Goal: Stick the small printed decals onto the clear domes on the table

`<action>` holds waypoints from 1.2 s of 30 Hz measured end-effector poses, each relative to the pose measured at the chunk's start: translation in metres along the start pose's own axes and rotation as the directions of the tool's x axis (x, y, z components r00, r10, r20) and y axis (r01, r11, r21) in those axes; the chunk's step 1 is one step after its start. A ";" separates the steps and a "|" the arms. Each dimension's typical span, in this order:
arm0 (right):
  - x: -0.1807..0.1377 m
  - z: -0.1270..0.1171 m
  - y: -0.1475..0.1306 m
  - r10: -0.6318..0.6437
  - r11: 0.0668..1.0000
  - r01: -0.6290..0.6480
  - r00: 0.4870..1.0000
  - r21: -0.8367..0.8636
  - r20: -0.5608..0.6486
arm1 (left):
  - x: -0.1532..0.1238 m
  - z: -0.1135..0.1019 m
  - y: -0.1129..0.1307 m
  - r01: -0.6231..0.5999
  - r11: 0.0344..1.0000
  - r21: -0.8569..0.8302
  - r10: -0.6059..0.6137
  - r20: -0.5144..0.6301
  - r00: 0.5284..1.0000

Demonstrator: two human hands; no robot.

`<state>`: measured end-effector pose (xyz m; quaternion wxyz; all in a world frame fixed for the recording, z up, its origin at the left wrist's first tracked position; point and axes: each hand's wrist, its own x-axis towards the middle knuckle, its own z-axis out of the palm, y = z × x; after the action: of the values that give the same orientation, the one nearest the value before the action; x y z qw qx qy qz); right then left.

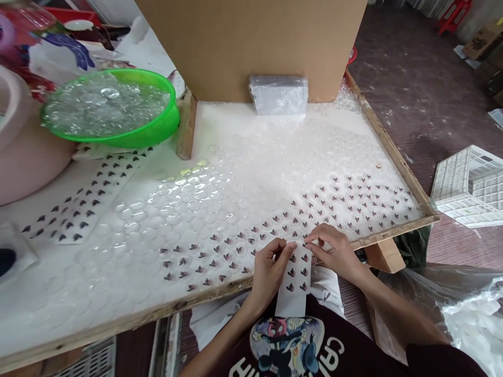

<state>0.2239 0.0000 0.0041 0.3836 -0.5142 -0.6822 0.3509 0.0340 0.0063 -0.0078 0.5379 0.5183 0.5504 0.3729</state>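
A white sheet of stickers [297,280] with small dark-and-pink prints hangs over the table's front edge, in front of my shirt. My left hand [271,264] grips its upper left edge between thumb and fingers. At the upper right corner of the sheet, my right hand [330,248] is closed in a pinch on a small sticker [305,242]; the fingertips partly hide it. Just beyond both hands, rows of transparent round plastic pieces [188,196] cover the white tabletop. Many of those nearest me and to the right bear the same small print [239,250].
A wooden rim [393,230] edges the table. At the back stand a cardboard panel [251,42] and a plastic-wrapped stack [280,95]. To the left are a green basin [165,123] of transparent pieces, a pink tub [31,152] and more sticker sheets [74,209]. A white crate [471,188] sits right.
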 end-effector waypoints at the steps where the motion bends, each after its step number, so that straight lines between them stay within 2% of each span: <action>1: 0.000 -0.001 -0.001 -0.023 1.000 0.024 0.999 0.012 -0.030 | 0.000 0.000 0.000 -0.007 1.000 0.006 0.007 -0.008 1.000; 3: 0.002 -0.001 -0.003 -0.023 0.998 0.029 0.995 0.061 -0.098 | 0.000 0.001 0.001 -0.019 1.000 0.019 0.019 -0.016 1.000; 6: 0.006 0.001 -0.006 0.065 0.988 -0.042 0.986 0.151 -0.154 | 0.001 0.001 0.003 -0.031 0.999 0.038 0.030 0.005 1.000; 10: 0.012 0.012 -0.008 0.165 0.939 -0.153 0.986 0.307 -0.014 | 0.003 0.001 0.003 -0.071 0.994 0.084 0.067 0.044 0.997; 12: 0.015 0.016 -0.007 0.183 0.917 -0.168 0.983 0.361 -0.006 | 0.005 0.001 0.002 -0.095 0.990 0.105 0.088 0.070 0.994; 16: 0.016 0.009 -0.005 0.194 0.916 -0.128 0.971 0.379 -0.141 | 0.007 0.003 0.001 -0.160 0.977 0.138 0.139 0.150 0.979; 18: 0.020 -0.010 0.002 0.195 0.933 -0.106 0.952 0.343 -0.237 | 0.006 0.004 0.002 -0.172 0.974 0.146 0.145 0.181 0.973; 21: 0.033 -0.065 0.029 0.211 0.962 -0.117 0.892 0.246 -0.401 | 0.004 0.003 0.002 -0.159 0.975 0.155 0.127 0.199 0.972; 23: 0.046 -0.110 0.060 0.238 0.971 -0.188 0.816 0.147 -0.526 | 0.004 0.003 0.001 -0.153 0.976 0.153 0.122 0.195 0.973; 25: 0.060 -0.153 0.094 0.285 0.947 -0.312 0.717 0.072 -0.637 | 0.004 0.003 -0.001 -0.147 0.979 0.142 0.117 0.200 0.973; 27: 0.070 -0.183 0.124 0.358 0.893 -0.449 0.647 0.044 -0.673 | 0.004 0.004 -0.002 -0.144 0.980 0.135 0.113 0.213 0.970; 30: 0.079 -0.204 0.151 0.415 0.824 -0.566 0.620 -0.013 -0.666 | 0.005 0.004 -0.001 -0.151 0.979 0.134 0.120 0.215 0.969; 36: 0.086 -0.203 0.164 0.396 0.798 -0.593 0.647 -0.103 -0.651 | 0.006 0.003 0.002 -0.137 0.980 0.144 0.106 0.202 0.973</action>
<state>0.4589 0.1376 -0.0324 0.3814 -0.8191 -0.4010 0.1511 0.0380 0.0123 -0.0077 0.5225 0.6257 0.4902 0.3085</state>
